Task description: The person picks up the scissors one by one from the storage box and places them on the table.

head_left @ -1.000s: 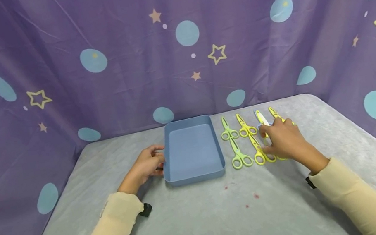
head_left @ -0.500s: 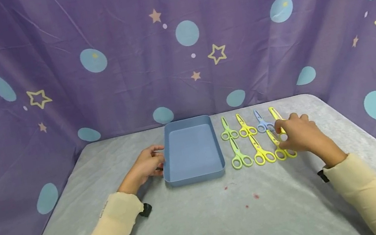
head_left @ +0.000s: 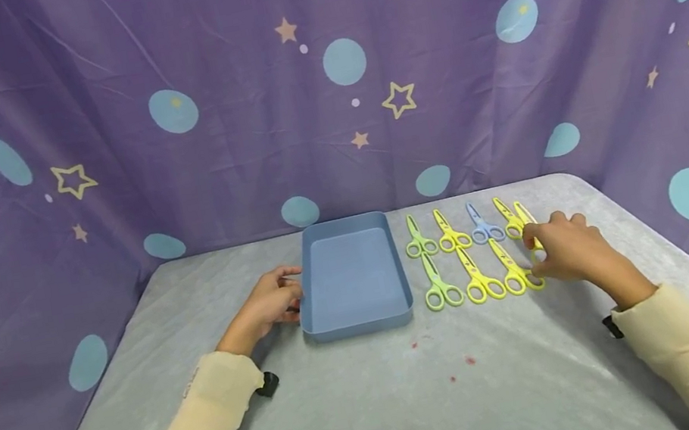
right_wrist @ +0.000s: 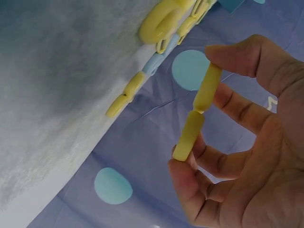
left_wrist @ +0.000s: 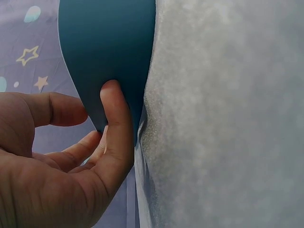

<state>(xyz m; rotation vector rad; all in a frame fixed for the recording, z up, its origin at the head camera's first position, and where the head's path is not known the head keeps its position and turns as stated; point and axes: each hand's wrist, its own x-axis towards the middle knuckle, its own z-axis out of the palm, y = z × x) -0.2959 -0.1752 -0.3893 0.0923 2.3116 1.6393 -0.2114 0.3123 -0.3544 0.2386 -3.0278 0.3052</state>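
My right hand [head_left: 568,248] pinches a pair of yellow scissors [right_wrist: 191,135] by its handles, thumb on one loop and fingers on the other. In the head view its blade points away from me at the right end of the back row. Beside it lie another yellow pair, a blue pair [head_left: 486,231] and, in the front row, a yellow pair [head_left: 512,274]. My left hand [head_left: 270,301] is at the left wall of a blue-grey tray [head_left: 360,326]; in the left wrist view a fingertip [left_wrist: 112,88] presses the tray's outer side.
Green scissors [head_left: 443,293] and more yellow scissors [head_left: 481,284] lie in two rows right of the tray. A grey cloth covers the table [head_left: 379,409], with small red marks near the middle. A purple curtain [head_left: 252,162] hangs behind it.
My right hand has moved right with the yellow scissors, from over the blue pair to the right end of the back row, uncovering the scissors beneath. The left hand and tray have stayed put.
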